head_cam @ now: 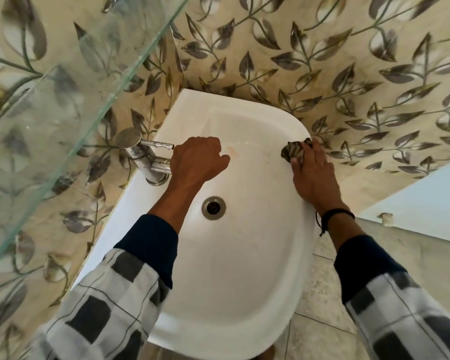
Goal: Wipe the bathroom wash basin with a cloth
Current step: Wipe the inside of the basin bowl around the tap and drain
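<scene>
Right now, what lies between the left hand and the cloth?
Head view: only bare white basin between left hand and cloth, with a faint orange smear beside the hand.

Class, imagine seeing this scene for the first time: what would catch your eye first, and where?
The white wash basin fills the middle, set against leaf-patterned tiles. On its right rim the right hand presses a dark patterned cloth. The left hand curls at the spout of the steel tap on the left.
</scene>
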Tool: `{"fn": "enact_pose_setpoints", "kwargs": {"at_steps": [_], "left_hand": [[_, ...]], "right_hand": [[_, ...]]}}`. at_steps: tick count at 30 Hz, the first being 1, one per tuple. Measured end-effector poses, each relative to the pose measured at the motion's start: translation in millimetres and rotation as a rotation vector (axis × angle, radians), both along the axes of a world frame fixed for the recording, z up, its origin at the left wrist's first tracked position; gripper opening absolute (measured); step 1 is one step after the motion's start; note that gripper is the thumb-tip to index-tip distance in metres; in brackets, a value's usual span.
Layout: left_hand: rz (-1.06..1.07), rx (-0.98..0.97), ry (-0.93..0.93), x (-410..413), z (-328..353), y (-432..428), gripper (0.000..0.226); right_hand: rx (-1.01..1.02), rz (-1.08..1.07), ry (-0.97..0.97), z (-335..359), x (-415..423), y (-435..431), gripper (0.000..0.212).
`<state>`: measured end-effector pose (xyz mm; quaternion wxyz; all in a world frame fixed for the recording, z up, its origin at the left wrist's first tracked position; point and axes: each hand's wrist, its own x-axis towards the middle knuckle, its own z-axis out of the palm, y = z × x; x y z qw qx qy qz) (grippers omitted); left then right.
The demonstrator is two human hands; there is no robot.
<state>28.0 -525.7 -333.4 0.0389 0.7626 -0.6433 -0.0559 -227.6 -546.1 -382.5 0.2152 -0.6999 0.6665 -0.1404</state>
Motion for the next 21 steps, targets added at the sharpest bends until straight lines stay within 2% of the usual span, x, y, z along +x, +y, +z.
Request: {"fn": "enact_pose_setpoints", "kwargs": {"at_steps": [5, 14, 17, 21], "left_hand": [[-0.002, -0.027, 0.011, 0, 0, 2, 0.036], [0.024, -0.044, 0.014, -1, -1, 1, 0.032], [0.020, -0.014, 0.041, 0, 1, 0, 0.033], [0.010, 0.009, 0.029, -1, 3, -2, 0.032]], "right_hand": [[0.001, -0.070, -0.020, -8, -3, 43, 0.054], [0.049, 0.128, 0.038, 6, 9, -86, 0.055], [-0.005, 0.098, 0.041, -1, 5, -63, 0.055], [-0.016, -0.010, 0.028, -8, -4, 21, 0.055]]}}
